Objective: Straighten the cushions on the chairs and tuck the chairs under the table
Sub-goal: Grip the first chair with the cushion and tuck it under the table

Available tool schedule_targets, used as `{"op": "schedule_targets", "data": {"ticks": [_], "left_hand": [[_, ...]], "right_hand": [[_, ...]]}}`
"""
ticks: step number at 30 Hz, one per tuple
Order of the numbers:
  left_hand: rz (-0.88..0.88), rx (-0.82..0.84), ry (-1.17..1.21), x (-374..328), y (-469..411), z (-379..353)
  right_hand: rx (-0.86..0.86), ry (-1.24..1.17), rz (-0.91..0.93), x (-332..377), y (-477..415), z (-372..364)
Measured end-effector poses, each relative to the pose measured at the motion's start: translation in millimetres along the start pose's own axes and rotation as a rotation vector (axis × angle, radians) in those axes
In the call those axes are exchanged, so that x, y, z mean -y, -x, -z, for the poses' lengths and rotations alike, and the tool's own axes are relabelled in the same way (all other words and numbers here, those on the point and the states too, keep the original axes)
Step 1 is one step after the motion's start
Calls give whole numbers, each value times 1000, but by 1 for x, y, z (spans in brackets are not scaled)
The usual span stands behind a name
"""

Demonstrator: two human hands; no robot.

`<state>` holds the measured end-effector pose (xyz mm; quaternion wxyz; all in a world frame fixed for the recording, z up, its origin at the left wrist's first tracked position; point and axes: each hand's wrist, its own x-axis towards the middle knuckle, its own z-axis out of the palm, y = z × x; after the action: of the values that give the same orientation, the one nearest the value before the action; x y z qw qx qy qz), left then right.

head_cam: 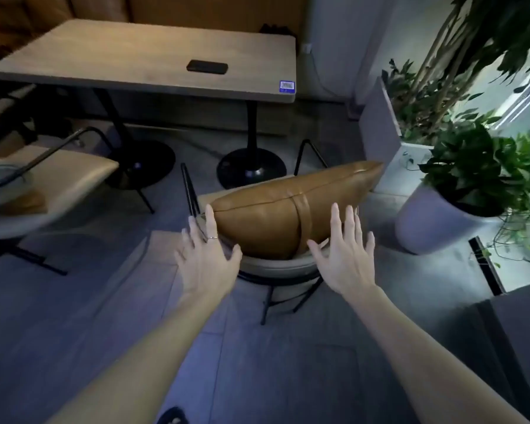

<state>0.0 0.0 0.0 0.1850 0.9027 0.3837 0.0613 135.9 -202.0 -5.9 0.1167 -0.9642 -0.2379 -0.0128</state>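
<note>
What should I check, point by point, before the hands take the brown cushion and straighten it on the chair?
1. Both hands free: ok. The left hand and the right hand are open, fingers spread, holding nothing.
2. Hands at the cushion: ok. One is at each near end; actual contact cannot be told.
3. Cushion straight: not ok. It lies skewed, its right end sticking out past the chair.
4. Chair tucked under the table: not ok. It stands clear of the table edge.
5. Path to the table: ok, apart from the table's round bases.
6. Potted plant beside the chair: cannot tell whether it has enough clearance.
</note>
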Motion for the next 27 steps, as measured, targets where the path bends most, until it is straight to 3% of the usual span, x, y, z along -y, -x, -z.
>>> {"op": "schedule_targets", "data": {"ticks": [5, 12, 19, 27], "left_hand": [[269, -196, 378, -7, -12, -19], [521, 28, 521, 0, -27, -55], [535, 204, 524, -12, -46, -94], [475, 113, 567, -11, -45, -113]], "right_hand": [[79, -100, -142, -5, -15, -34], [118, -268, -340, -12, -34, -62], [175, -460, -493, -21, -52, -85], [105, -497, -555, -14, -56, -98]]}}
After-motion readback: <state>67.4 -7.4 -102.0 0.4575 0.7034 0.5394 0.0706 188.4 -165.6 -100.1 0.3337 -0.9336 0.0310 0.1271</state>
